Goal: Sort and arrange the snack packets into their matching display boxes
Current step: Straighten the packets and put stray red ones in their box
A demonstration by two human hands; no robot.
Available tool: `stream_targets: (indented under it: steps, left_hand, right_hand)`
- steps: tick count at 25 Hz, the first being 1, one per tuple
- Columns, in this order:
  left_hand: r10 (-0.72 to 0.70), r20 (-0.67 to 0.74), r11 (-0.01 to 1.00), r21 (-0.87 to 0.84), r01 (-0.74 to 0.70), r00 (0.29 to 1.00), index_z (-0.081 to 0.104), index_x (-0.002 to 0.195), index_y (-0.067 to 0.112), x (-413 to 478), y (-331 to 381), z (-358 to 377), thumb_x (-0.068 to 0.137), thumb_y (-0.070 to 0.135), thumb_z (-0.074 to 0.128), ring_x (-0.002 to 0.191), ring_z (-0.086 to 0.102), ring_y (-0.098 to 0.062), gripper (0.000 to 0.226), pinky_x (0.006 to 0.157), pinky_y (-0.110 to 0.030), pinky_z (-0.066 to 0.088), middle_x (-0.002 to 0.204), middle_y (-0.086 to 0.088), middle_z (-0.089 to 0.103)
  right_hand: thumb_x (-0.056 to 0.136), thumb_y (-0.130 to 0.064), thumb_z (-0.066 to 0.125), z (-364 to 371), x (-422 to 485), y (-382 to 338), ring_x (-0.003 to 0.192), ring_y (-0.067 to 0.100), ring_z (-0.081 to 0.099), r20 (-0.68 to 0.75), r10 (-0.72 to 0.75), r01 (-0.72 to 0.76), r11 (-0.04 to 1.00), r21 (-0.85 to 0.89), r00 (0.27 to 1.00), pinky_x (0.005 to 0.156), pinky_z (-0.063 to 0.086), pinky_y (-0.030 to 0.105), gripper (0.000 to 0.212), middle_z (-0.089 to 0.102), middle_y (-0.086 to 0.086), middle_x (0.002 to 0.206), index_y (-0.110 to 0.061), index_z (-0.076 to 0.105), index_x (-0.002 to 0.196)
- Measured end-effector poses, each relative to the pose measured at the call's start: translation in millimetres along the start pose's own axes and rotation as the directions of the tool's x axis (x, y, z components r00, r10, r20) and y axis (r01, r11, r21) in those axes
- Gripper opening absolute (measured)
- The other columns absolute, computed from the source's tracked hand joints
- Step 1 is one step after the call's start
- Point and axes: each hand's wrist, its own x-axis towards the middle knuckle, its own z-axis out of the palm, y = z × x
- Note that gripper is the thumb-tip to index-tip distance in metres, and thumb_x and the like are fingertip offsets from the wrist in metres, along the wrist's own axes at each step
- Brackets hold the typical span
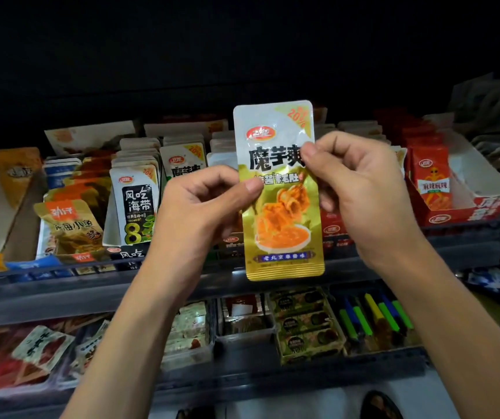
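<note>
I hold a white and gold snack packet (282,207) upright in front of the upper shelf. My left hand (200,204) pinches its left edge and my right hand (354,182) pinches its right edge near the top. Behind it stand display boxes in a row: one with white and black seaweed packets (135,204), one with white packets (184,160) of a similar brand, and a red box (466,207) at the right holding red packets (431,179). The boxes directly behind the held packet are mostly hidden.
Gold fish-snack packets (70,228) and orange packets (13,170) fill boxes at the left. A grey shelf rail (91,285) runs below. The lower shelf holds clear tubs (242,322), gold packs (306,325) and coloured sticks (375,319). My shoes (378,406) show on the floor.
</note>
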Motion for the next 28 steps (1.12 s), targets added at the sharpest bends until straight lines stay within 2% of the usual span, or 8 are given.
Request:
stream_targets:
  steps: [7,11,15,18,21,23,25,28]
  left_hand:
    - [0.022,-0.033,1.0,-0.019,-0.022,0.999,0.065,0.074,0.011,1,1,1,0.083,0.012,0.068,0.045,0.042,-0.003,0.01,0.043,-0.014,0.031,0.052,0.009,0.054]
    - [0.069,-0.189,0.998,0.013,-0.068,0.98,0.066,0.084,0.002,8,-3,-3,0.085,0.001,0.064,0.048,0.053,0.004,0.003,0.047,-0.006,0.037,0.057,0.012,0.063]
    - [0.028,-0.39,1.0,-0.001,-0.031,0.92,0.072,0.085,0.012,23,-27,-18,0.084,0.006,0.069,0.073,0.066,-0.006,0.007,0.065,-0.02,0.05,0.074,0.006,0.072]
    - [-0.049,-0.486,0.997,-0.072,0.016,0.873,0.07,0.089,0.006,31,-45,-16,0.083,0.004,0.069,0.065,0.061,0.0,0.007,0.061,-0.014,0.046,0.074,0.005,0.068]
    - [-0.041,-0.529,0.999,-0.045,0.02,0.847,0.071,0.084,0.012,38,-54,-15,0.08,0.005,0.072,0.071,0.064,-0.002,0.008,0.066,-0.017,0.049,0.076,0.005,0.07]
    - [-0.074,-0.499,0.997,-0.041,0.062,0.864,0.074,0.082,0.019,42,-60,-16,0.078,0.012,0.075,0.084,0.069,-0.012,0.008,0.077,-0.031,0.054,0.086,0.002,0.073]
    - [-0.041,-0.488,0.977,0.164,0.137,0.872,0.072,0.076,0.029,43,-67,-18,0.073,0.027,0.079,0.097,0.067,-0.018,0.008,0.088,-0.042,0.052,0.098,0.003,0.071]
    - [0.11,-0.46,0.753,0.618,0.228,0.881,0.064,0.073,0.033,39,-73,-18,0.073,0.033,0.079,0.096,0.057,-0.012,0.015,0.08,-0.028,0.045,0.104,0.006,0.062]
  right_hand:
    - [0.098,-0.013,0.054,4,0,1,0.041,0.007,0.039,0.004,-0.001,0.001,1.0,0.011,1.0,0.04,0.031,0.017,0.024,0.048,0.009,0.055,-0.01,0.058,0.075]
    - [0.097,-0.014,0.058,9,2,4,0.049,0.01,0.053,0.008,-0.025,0.026,0.995,-0.092,1.0,0.044,0.042,0.02,0.015,0.064,0.002,0.067,-0.013,0.067,0.085]
    - [0.096,-0.015,0.058,6,8,9,0.057,0.01,0.057,-0.141,0.056,-0.067,0.995,-0.073,0.988,0.049,0.046,0.023,0.012,0.07,0.001,0.084,-0.015,0.069,0.093]
    - [0.096,-0.015,0.058,3,8,11,0.056,0.008,0.056,-0.167,0.107,-0.116,0.992,-0.046,0.98,0.049,0.046,0.02,0.013,0.07,-0.001,0.081,-0.018,0.069,0.09]
    - [0.095,-0.014,0.058,1,7,15,0.057,0.009,0.056,-0.146,0.134,-0.142,0.989,-0.046,0.98,0.049,0.045,0.02,0.013,0.07,0.0,0.081,-0.018,0.069,0.09]
    - [0.096,-0.013,0.057,-2,7,18,0.055,0.008,0.055,-0.151,0.149,-0.154,0.988,-0.027,0.977,0.048,0.044,0.019,0.014,0.069,0.001,0.08,-0.016,0.069,0.091]
    - [0.096,-0.012,0.057,-6,9,22,0.055,0.007,0.054,-0.172,0.168,-0.17,0.985,0.005,0.971,0.048,0.043,0.019,0.013,0.068,0.0,0.077,-0.014,0.069,0.091]
    - [0.096,-0.014,0.057,-12,10,30,0.055,0.007,0.053,-0.211,0.237,-0.231,0.972,0.053,0.948,0.049,0.042,0.018,0.012,0.067,-0.001,0.075,-0.015,0.069,0.093]
